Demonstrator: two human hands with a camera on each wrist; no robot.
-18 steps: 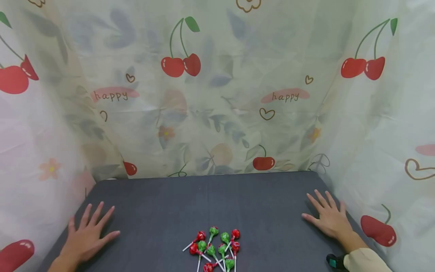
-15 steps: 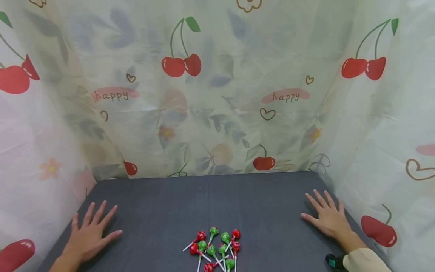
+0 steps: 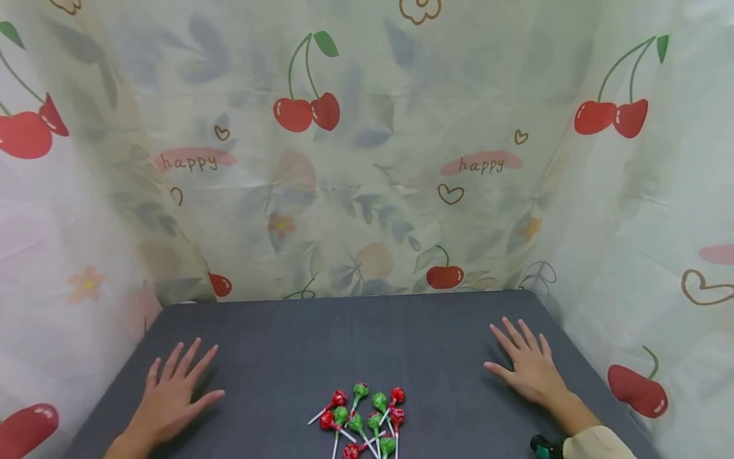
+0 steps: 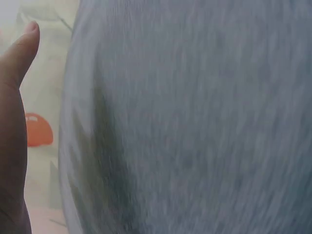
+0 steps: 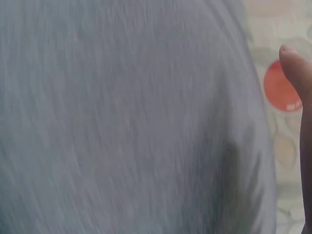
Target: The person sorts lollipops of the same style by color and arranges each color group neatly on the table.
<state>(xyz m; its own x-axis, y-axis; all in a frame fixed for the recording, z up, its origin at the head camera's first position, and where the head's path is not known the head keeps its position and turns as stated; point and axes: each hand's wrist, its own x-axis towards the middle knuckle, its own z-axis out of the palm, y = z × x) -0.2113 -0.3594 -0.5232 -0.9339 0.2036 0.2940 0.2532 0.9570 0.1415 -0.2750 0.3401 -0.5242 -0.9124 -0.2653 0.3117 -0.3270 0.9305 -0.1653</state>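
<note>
Several lollipops with red and green wrapped heads and white sticks lie in a loose cluster at the front middle of the dark grey table (image 3: 275, 357). Among them are a green lollipop (image 3: 360, 389) at the far side and a red lollipop (image 3: 339, 398) to its left. My left hand (image 3: 172, 398) is over the left part of the table, fingers spread and holding nothing. Over the right part, my right hand (image 3: 530, 370) has its fingers spread too, with nothing in it. Both wrist views show a thumb, the grey cloth surface and a hand's shadow on it.
A pale curtain (image 3: 367, 191) printed with cherries, hearts and flowers hangs behind the table and along both sides. A dark band with a green patch (image 3: 545, 447) is on the right wrist, beside a cream sleeve (image 3: 596, 444).
Both hands have moved inward, the left one to the right and the right one to the left. The lollipops lie as before.
</note>
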